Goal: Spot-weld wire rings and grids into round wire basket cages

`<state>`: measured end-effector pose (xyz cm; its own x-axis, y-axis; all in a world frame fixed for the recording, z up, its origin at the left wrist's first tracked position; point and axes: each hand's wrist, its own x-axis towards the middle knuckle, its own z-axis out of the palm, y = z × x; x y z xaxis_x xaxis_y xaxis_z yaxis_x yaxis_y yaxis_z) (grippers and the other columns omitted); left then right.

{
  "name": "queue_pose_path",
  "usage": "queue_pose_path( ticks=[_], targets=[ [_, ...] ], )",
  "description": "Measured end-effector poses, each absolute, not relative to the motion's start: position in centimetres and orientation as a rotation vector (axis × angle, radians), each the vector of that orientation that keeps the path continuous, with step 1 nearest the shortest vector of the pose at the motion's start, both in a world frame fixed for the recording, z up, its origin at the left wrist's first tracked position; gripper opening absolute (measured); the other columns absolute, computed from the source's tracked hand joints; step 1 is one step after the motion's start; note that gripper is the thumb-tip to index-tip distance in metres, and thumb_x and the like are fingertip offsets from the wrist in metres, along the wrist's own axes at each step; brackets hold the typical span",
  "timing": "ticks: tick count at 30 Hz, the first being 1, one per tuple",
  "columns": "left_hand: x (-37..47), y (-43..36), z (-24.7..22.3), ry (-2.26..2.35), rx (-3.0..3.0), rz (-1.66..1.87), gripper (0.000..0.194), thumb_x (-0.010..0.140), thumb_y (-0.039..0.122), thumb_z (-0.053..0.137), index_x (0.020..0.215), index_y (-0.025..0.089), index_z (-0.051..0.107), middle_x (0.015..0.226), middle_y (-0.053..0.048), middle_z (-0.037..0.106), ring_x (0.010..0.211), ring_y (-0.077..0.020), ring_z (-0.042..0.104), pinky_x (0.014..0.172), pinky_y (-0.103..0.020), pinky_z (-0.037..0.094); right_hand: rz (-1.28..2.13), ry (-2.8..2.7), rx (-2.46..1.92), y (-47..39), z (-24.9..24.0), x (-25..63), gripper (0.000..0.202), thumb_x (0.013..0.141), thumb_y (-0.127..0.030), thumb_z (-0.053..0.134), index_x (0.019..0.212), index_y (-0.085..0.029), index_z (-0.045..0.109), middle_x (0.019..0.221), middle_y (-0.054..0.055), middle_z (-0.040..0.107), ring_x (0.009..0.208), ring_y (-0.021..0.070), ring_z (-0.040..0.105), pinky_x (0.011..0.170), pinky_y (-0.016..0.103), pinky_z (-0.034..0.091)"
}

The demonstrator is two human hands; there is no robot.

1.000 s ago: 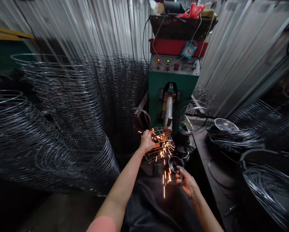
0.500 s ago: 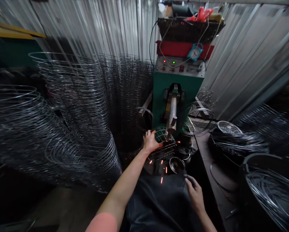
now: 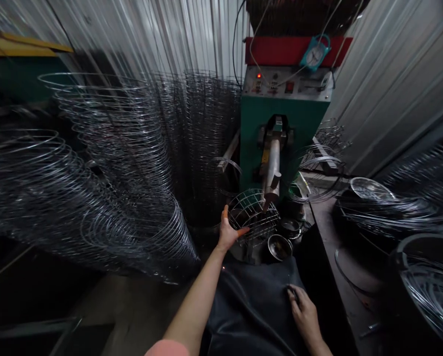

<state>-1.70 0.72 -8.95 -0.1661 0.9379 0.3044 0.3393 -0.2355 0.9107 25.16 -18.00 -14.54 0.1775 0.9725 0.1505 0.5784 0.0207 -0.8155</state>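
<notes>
My left hand (image 3: 229,235) is at the left side of a round wire basket (image 3: 240,200), with its thumb toward the near wires and a finger pointing up along the side. Coloured coverings show on the thumb and finger. The basket sits around the tip of a metal machine arm (image 3: 273,163) that juts from a green machine (image 3: 251,118). Low on the right, my right hand (image 3: 303,311) is closed over a black apron (image 3: 251,301). Its dark fingertips are pinched together, and a thin line shows above them; what they hold is too small to name.
Tall stacks of wire rings (image 3: 132,133) lean on the left. Small metal bowls (image 3: 280,247) sit below the machine arm. To the right are wire bundles (image 3: 388,212) on a ledge (image 3: 336,287) and a black tub (image 3: 403,262) of wire. A blue clock (image 3: 315,53) hangs from the machine.
Orange sparks around the basket are almost gone, and the machine's green light is off. My left hand's fingers have shifted on the basket's side. The view has tilted down; my right hand stays low.
</notes>
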Motion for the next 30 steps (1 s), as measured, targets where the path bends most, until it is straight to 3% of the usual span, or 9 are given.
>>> queue_pose_path(
  ticks=[5, 7, 10, 13, 16, 19, 23, 30],
  targets=[
    [-2.6, 0.6, -8.4, 1.437, 1.483, 1.450, 0.098, 0.050, 0.040, 0.083, 0.131, 0.016, 0.033, 0.134, -0.016, 0.043, 0.127, -0.0295, 0.042, 0.107, -0.047, 0.032, 1.069, -1.428, -1.651, -15.9, -8.3, 24.3, 0.041, 0.073, -0.051, 0.059, 0.095, -0.017, 0.066, 0.093, 0.011, 0.070, 0.092, 0.0274, 0.065, 0.081, 0.037, 0.052],
    [-3.5, -0.3, -7.3, 1.435, 1.595, 1.374, 0.094, 0.049, 0.040, 0.083, 0.127, 0.015, 0.038, 0.137, -0.017, 0.040, 0.129, -0.0308, 0.039, 0.108, -0.047, 0.030, 1.146, -1.490, -1.571, -14.9, -3.9, 23.3, 0.040, 0.072, -0.043, 0.062, 0.103, -0.018, 0.063, 0.095, 0.007, 0.069, 0.090, 0.0241, 0.063, 0.081, 0.033, 0.050],
    [-4.4, -2.1, -5.2, 1.364, 1.904, 1.158, 0.094, 0.047, 0.041, 0.084, 0.127, 0.014, 0.042, 0.143, -0.020, 0.031, 0.134, -0.0329, 0.030, 0.110, -0.048, 0.025, 1.295, -1.718, -1.421, -13.1, 2.2, 21.3, 0.026, 0.072, -0.035, 0.061, 0.091, -0.018, 0.065, 0.089, 0.004, 0.067, 0.087, 0.0210, 0.061, 0.080, 0.029, 0.047],
    [-3.8, -3.8, -2.7, 1.324, 2.172, 0.870, 0.099, 0.045, 0.043, 0.084, 0.130, 0.016, 0.042, 0.144, -0.020, 0.030, 0.136, -0.0347, 0.026, 0.111, -0.053, 0.018, 1.446, -1.897, -1.323, -10.8, 5.0, 19.3, 0.020, 0.073, -0.027, 0.056, 0.086, -0.016, 0.068, 0.085, 0.002, 0.068, 0.083, 0.0187, 0.060, 0.078, 0.027, 0.046],
    [-2.2, -5.0, -0.6, 1.330, 2.308, 0.669, 0.101, 0.045, 0.042, 0.083, 0.132, 0.015, 0.040, 0.145, -0.021, 0.030, 0.137, -0.0357, 0.023, 0.112, -0.055, 0.012, 1.346, -2.006, -1.411, -8.7, 4.6, 18.0, 0.021, 0.072, -0.018, 0.051, 0.082, -0.015, 0.070, 0.080, 0.001, 0.069, 0.079, 0.0173, 0.061, 0.074, 0.025, 0.044],
    [-0.8, -5.4, 0.9, 1.327, 2.370, 0.617, 0.098, 0.045, 0.037, 0.082, 0.131, 0.013, 0.040, 0.145, -0.020, 0.031, 0.136, -0.0354, 0.024, 0.113, -0.054, 0.011, 0.975, -2.090, -1.606, -7.5, 2.9, 17.6, 0.020, 0.076, -0.017, 0.050, 0.074, -0.016, 0.070, 0.068, 0.001, 0.067, 0.069, 0.0170, 0.061, 0.065, 0.025, 0.043],
    [-0.1, -5.2, 1.9, 1.341, 2.402, 0.597, 0.094, 0.046, 0.035, 0.081, 0.130, 0.016, 0.042, 0.145, -0.018, 0.032, 0.136, -0.0353, 0.026, 0.112, -0.053, 0.012, 0.517, -2.136, -1.600, -7.6, 0.9, 17.7, 0.016, 0.080, -0.020, 0.054, 0.081, -0.017, 0.070, 0.076, 0.006, 0.069, 0.073, 0.0200, 0.063, 0.067, 0.027, 0.045],
    [-0.2, -4.5, 2.3, 1.278, 2.360, 0.593, 0.092, 0.044, 0.036, 0.082, 0.127, 0.016, 0.046, 0.143, -0.019, 0.034, 0.135, -0.0385, 0.025, 0.111, -0.055, 0.014, 0.672, -2.121, -1.276, -8.2, 0.5, 19.0, 0.021, 0.088, -0.028, 0.050, 0.092, -0.018, 0.069, 0.087, 0.006, 0.068, 0.082, 0.0189, 0.064, 0.074, 0.028, 0.048]
  ],
)
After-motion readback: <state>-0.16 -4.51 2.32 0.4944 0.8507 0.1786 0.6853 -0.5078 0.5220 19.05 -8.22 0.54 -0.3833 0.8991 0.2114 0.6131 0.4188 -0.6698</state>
